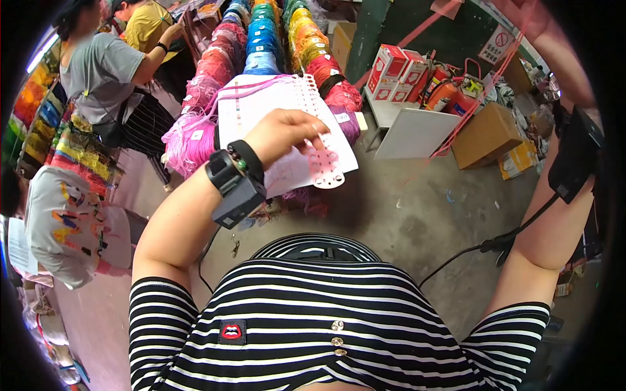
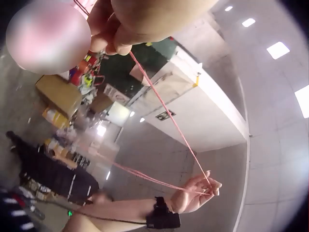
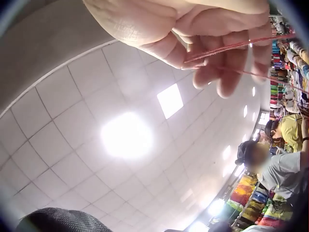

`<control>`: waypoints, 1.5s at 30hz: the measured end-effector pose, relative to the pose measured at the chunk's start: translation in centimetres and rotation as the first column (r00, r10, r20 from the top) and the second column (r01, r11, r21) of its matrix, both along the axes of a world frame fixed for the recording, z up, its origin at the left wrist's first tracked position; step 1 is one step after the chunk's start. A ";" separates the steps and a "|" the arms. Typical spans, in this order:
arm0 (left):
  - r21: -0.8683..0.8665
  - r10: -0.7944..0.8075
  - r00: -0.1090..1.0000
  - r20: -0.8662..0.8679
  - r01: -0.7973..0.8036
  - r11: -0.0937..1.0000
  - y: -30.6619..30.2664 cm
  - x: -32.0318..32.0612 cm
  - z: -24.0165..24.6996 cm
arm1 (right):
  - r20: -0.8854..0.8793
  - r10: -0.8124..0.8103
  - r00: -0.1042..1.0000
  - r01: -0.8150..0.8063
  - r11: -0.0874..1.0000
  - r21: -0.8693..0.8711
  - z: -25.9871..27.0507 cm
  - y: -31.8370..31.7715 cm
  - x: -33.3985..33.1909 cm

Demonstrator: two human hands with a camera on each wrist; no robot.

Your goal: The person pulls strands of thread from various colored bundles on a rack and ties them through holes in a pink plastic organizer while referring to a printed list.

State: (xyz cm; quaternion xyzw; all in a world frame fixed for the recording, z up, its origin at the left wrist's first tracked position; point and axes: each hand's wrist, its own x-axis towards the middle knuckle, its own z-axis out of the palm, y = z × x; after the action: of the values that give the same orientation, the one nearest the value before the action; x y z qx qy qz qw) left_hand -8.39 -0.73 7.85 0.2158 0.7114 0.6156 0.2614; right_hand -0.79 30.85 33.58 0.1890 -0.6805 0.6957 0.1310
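Observation:
My left hand (image 1: 287, 133) is over a white sheet (image 1: 238, 98) in the head view, its fingers at a strip card (image 1: 332, 182) with holes along its edge. In the left wrist view those fingers pinch a pink thread (image 2: 166, 110). It stretches taut to my right hand (image 2: 198, 192), held high and far out to the right. Seen from the right wrist, the right thumb and forefinger grip the pink strands (image 3: 236, 47), while the other fingers hang loosely curled. Pink colour shows by the card under the left fingertips.
Rows of coloured thread skeins (image 1: 261, 45) run away beneath and behind the sheet. A cardboard box (image 1: 486, 137), a white board (image 1: 417, 133) and fire extinguishers (image 1: 441, 94) stand at the right. One person in grey (image 1: 104, 72) and another in yellow (image 1: 153, 32) are at the left.

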 end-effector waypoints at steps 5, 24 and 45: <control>-0.057 -0.450 0.889 0.086 0.455 0.889 1.4 1.6 -1.2 | 0.096 0.055 0.994 -0.068 0.989 0.128 0.3 -0.2 -4.7; -0.039 0.374 0.625 0.686 -0.481 0.876 -0.6 -15.0 -2.3 | 0.472 -0.063 0.879 -0.146 0.908 0.393 -31.4 -12.5 -22.0; 0.084 0.489 0.851 0.192 -0.511 0.855 1.8 -16.3 -5.7 | 0.619 0.108 0.778 -0.356 0.888 0.292 -30.7 -12.1 -26.4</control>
State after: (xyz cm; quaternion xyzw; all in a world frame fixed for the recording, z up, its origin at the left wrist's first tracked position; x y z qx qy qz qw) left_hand -24.74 1.05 2.17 -0.0115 0.6768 0.7237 0.1345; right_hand -27.23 18.73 2.85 0.0716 -0.7832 0.5791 -0.2149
